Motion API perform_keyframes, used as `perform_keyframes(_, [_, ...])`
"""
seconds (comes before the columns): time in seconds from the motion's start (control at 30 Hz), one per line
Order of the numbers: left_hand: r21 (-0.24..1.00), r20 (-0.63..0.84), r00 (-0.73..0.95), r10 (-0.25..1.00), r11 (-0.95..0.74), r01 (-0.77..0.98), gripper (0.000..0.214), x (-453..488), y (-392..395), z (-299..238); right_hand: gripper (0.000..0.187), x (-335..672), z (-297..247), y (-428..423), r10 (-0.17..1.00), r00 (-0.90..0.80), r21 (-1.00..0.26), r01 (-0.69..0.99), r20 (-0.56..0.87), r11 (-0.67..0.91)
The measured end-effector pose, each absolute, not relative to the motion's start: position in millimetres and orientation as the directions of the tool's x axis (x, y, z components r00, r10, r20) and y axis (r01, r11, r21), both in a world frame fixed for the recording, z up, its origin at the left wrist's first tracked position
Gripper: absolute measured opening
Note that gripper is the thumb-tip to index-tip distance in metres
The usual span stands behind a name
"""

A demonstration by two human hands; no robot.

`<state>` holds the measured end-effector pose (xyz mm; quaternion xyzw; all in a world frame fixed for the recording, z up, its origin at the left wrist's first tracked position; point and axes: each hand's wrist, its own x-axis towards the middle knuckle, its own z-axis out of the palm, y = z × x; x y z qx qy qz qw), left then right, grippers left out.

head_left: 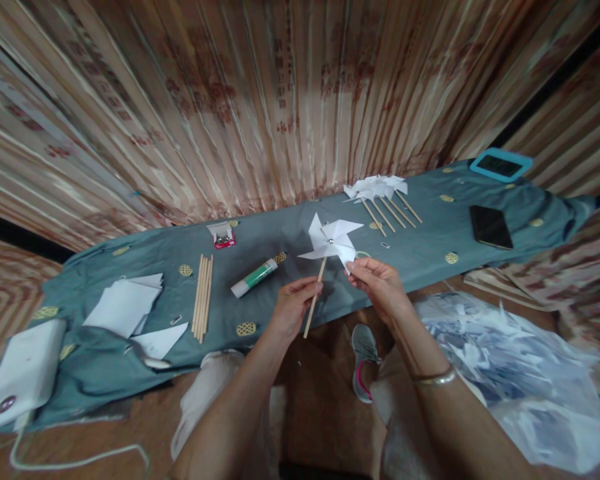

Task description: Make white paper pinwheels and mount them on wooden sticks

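A white paper pinwheel (331, 241) on a wooden stick is held up over the grey-blue cloth (290, 230). My left hand (293, 305) pinches the stick about halfway down. The fingers of my right hand (377, 283) are closed on the tip of the lower right blade. A metal pin shows at the pinwheel's hub.
Several finished pinwheels (377, 190) lie at the back right. A glue stick (254, 277), a bundle of wooden sticks (203, 295), a small box of pins (223, 235) and cut white paper (125, 305) lie left. Phone (490, 226), tablet (501, 165), plastic bag of scraps (510, 363) right.
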<state>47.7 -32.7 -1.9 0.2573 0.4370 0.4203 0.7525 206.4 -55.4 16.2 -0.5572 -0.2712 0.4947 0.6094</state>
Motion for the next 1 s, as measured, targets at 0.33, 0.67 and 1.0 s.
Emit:
perform_keyframes(0.33, [0.746,-0.442,0.263,0.858,0.514,-0.424,0.039,48,-33,-2,0.04,197,15,-56,0.921,0.298,-0.936,-0.315,-0.252,-0.154])
perform_keyframes(0.67, [0.732,-0.433,0.3,0.85,0.526,-0.433,0.041,49,-35,-1,0.041,183,10,-52,0.939,0.252,-0.942,-0.299,-0.233,-0.154])
perform_keyframes(1.0, [0.721,-0.415,0.293,0.861,0.508,-0.471,0.042,50,-32,0,0.041,175,10,-49,0.951,0.291,-0.991,-0.109,-0.102,-0.073])
